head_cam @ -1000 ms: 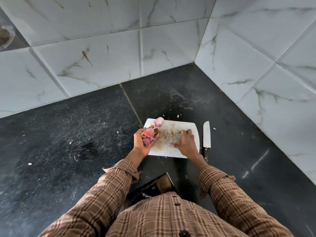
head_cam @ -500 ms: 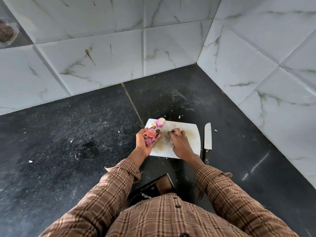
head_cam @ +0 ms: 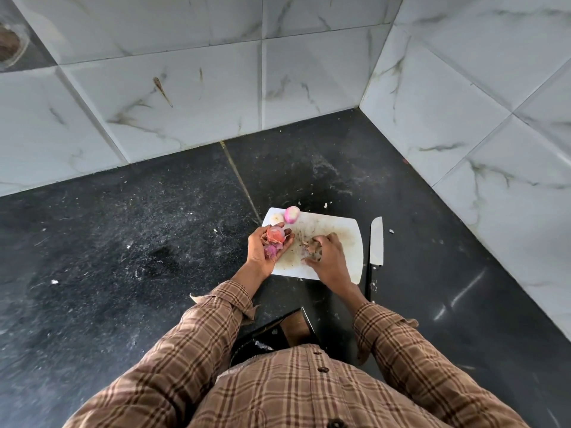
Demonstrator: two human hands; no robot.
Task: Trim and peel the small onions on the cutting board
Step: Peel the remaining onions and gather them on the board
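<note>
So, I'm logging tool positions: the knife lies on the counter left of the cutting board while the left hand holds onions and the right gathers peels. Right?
Not quite. The head view shows the knife on the counter to the right of the cutting board, not left. The left hand does hold onions, and the right hand gathers peels.

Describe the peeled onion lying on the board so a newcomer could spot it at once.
Find the white cutting board on the black counter. At its far edge lies a pink-and-white peeled onion. Unlike the onions in the left hand, it touches no hand.
</note>
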